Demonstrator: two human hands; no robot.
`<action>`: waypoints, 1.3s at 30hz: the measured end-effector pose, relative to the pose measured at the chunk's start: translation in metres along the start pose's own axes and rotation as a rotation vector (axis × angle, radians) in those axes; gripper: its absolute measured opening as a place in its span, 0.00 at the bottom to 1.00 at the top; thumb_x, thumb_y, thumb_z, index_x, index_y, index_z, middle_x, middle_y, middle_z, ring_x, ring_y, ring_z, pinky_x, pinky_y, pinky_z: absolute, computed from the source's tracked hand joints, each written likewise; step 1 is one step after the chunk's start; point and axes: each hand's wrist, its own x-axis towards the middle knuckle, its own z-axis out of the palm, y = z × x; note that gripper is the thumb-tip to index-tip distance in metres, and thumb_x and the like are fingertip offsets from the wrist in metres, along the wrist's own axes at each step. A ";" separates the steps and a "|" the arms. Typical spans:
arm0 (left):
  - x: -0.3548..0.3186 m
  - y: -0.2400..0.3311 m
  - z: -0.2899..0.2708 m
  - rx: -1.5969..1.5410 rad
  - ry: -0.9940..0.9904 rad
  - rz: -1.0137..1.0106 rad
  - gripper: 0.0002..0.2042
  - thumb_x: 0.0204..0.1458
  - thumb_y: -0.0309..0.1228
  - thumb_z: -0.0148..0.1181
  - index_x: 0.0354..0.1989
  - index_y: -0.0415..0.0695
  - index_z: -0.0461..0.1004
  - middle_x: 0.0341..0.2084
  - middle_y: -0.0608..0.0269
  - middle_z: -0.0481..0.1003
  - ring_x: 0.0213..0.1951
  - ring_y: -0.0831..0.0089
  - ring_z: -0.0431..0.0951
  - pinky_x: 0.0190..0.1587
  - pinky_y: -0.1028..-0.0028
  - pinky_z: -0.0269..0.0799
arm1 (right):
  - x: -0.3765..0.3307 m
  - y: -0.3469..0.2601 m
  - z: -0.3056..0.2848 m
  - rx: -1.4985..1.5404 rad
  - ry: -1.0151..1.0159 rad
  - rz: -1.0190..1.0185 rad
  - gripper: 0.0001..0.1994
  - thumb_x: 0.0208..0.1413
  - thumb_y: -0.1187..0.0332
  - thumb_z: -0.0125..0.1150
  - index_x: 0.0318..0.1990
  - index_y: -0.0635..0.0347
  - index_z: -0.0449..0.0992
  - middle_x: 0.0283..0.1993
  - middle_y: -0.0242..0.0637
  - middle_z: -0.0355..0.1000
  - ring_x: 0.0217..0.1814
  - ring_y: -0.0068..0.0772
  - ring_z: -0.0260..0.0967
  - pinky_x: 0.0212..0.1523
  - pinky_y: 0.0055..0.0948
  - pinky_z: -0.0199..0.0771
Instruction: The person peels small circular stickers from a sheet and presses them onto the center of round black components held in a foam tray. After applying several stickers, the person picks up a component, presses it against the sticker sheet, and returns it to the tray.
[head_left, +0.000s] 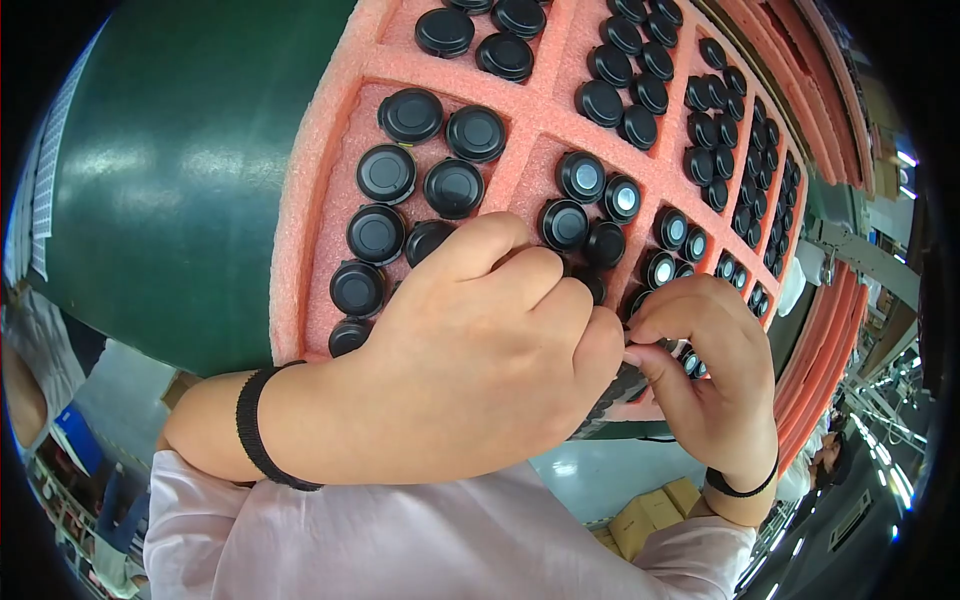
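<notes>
Over the pink foam tray (292, 200), my left hand (480, 340) is closed, knuckles up, with its fingers curled out of sight. A dark, bumpy strip (614, 390) comes out from under it, seemingly in its grip. My right hand (710, 350) meets it from the right, thumb and forefinger pinched together at the strip's upper end. Whatever lies between those fingertips is too small and hidden to name. Round black caps (386, 173) fill the compartment left of my hands. Beyond my knuckles, some black caps (581, 176) carry a pale shiny disc in the middle; others are plain black.
The tray lies on a green tabletop (180, 180). More pink foam trays (835, 350) are stacked at the right. Cardboard boxes (650, 520) stand on the floor below. Another person (815, 465) is at the far right, and a blue bin (78, 438) sits at lower left.
</notes>
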 end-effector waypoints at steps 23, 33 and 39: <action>0.009 -0.004 0.002 -0.026 0.122 -0.154 0.15 0.41 0.40 0.73 0.33 0.47 0.79 0.47 0.57 0.76 0.52 0.57 0.73 0.61 0.49 0.66 | 0.056 0.027 -0.015 0.295 -0.032 0.099 0.07 0.56 0.76 0.66 0.38 0.62 0.73 0.37 0.31 0.66 0.39 0.24 0.65 0.42 0.24 0.65; 0.009 -0.005 0.006 -0.024 0.044 -0.181 0.15 0.41 0.41 0.73 0.33 0.47 0.79 0.56 0.56 0.76 0.62 0.56 0.71 0.68 0.43 0.57 | 0.079 0.041 -0.001 0.240 -0.112 0.302 0.03 0.62 0.76 0.62 0.39 0.62 0.74 0.35 0.25 0.65 0.36 0.15 0.60 0.37 0.18 0.60; 0.010 -0.006 0.016 -0.030 0.172 -0.157 0.11 0.48 0.37 0.62 0.30 0.41 0.80 0.45 0.48 0.81 0.55 0.53 0.77 0.67 0.42 0.60 | 0.078 0.041 0.001 0.171 -0.103 0.266 0.03 0.62 0.76 0.62 0.39 0.62 0.74 0.34 0.24 0.64 0.35 0.15 0.58 0.36 0.18 0.59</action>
